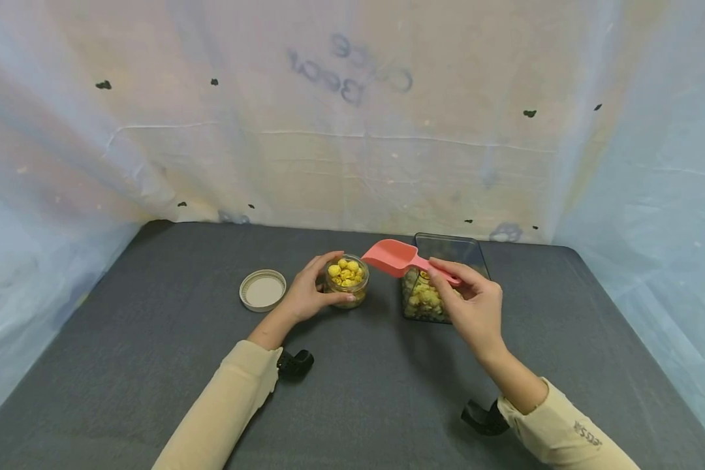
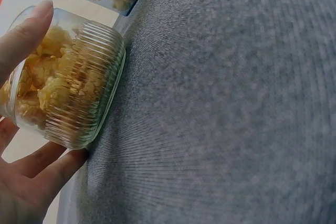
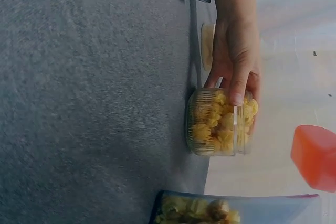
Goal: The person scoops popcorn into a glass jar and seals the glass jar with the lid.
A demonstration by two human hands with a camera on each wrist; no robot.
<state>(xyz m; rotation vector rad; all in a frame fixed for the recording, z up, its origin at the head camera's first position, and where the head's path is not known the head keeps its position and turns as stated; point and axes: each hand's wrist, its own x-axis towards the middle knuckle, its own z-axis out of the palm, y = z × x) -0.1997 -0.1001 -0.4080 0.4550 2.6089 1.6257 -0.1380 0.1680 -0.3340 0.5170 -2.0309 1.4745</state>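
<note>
A glass jar (image 1: 352, 295) full of yellow popcorn (image 1: 346, 271) stands on the table, its ribbed lower wall showing in the left wrist view. My left hand (image 1: 308, 292) grips it from the left, thumb on the near side and fingers round the back. My right hand (image 1: 472, 303) pinches the handle of a pink scoop (image 1: 392, 256) between thumb and fingers. The scoop's bowl is raised, with its tip close to the jar's right rim, and no popcorn shows in it. Below the right hand is a clear rectangular container (image 1: 446, 247) with more popcorn inside, partly hidden by the hand and scoop.
A round lid (image 1: 262, 290) lies on the grey tabletop (image 1: 352, 405), left of the jar. Translucent plastic sheeting (image 1: 352, 176) hangs behind the table and along both sides. Black wrist mounts stick out below both sleeves.
</note>
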